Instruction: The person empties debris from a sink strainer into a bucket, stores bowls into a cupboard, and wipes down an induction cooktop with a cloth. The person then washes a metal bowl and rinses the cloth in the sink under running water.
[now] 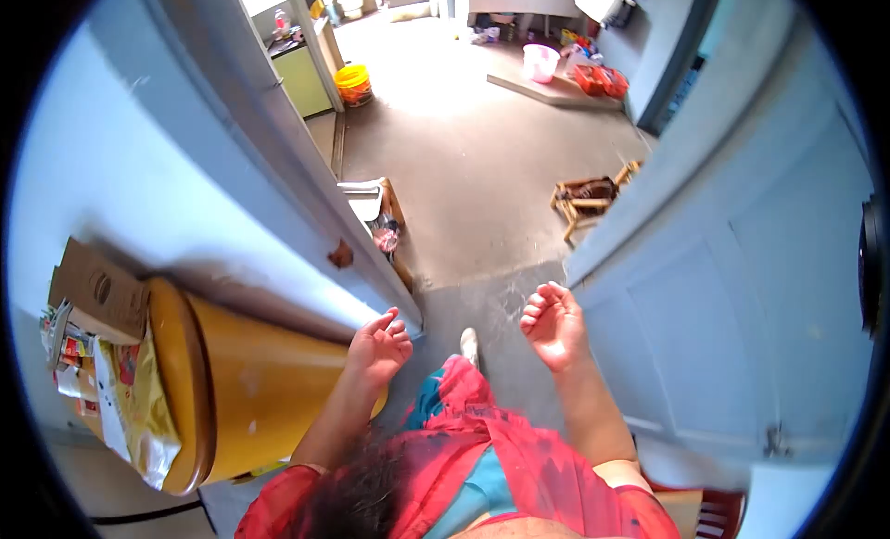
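Observation:
My left hand is raised at waist height, palm up, with loosely bent fingers and nothing in it. It is nearest to the blue door frame and the yellow-brown cabinet on the left. My right hand is also raised with its palm showing; its fingers curl inward but stand off the empty palm. The blue door is beside that hand on the right, apart from it. Below, a shoe steps on the grey floor near the threshold.
A cardboard box and papers lie on the cabinet. Beyond the doorway, a small wooden stool stands right and a white-topped seat left. Farther off are an orange bucket, a pink bucket and red bags.

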`<action>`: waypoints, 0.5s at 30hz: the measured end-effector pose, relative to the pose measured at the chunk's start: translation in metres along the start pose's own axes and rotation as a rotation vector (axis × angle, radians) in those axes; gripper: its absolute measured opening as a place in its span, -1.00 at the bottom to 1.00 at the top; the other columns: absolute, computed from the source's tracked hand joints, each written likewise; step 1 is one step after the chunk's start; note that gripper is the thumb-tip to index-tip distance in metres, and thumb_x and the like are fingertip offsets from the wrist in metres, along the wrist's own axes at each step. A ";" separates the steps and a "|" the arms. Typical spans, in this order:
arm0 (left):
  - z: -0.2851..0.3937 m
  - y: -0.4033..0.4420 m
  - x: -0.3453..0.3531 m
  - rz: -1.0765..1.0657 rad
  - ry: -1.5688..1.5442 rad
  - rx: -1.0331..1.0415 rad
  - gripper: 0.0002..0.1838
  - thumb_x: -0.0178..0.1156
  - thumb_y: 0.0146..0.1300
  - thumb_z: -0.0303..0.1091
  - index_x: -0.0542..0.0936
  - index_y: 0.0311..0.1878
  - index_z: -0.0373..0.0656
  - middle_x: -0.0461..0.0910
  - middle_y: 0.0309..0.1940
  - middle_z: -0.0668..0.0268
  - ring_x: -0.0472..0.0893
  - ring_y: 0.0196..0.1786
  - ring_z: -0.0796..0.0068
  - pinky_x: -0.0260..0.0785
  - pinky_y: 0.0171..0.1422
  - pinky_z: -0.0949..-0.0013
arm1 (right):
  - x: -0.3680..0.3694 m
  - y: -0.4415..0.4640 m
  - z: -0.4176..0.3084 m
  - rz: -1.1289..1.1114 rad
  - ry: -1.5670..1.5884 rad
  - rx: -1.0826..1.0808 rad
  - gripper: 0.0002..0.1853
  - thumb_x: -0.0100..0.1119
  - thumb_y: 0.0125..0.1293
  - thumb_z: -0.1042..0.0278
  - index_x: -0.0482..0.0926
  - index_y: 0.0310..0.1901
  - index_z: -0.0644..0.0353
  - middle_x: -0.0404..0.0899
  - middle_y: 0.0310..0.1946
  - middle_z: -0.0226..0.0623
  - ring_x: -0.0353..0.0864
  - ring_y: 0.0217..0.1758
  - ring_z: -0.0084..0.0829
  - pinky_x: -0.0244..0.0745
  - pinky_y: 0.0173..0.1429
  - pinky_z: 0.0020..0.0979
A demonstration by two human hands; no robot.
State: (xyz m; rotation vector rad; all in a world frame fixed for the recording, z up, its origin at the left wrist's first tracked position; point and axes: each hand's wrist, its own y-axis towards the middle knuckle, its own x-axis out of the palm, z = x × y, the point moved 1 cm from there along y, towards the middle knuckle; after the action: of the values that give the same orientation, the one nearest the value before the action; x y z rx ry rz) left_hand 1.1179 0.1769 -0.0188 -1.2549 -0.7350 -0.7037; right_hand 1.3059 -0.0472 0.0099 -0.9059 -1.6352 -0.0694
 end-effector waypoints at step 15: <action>0.160 0.323 0.179 0.001 -0.168 0.162 -0.86 0.05 0.28 -0.36 0.47 -0.11 -0.09 0.39 -0.48 0.39 0.39 -0.43 0.51 0.34 -0.29 0.42 | 0.110 0.417 -0.246 0.035 -0.177 -0.024 -0.81 0.05 0.29 0.18 0.54 -0.38 0.07 0.30 -0.59 -0.53 0.24 -0.53 -0.59 0.23 -0.42 -0.53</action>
State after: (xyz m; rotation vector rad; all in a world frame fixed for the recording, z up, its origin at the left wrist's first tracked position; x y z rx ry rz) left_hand 1.4661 0.3776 -0.0330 -1.1752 -0.9112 -0.5307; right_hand 1.7498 0.1742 0.0012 -0.9812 -1.7843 0.0152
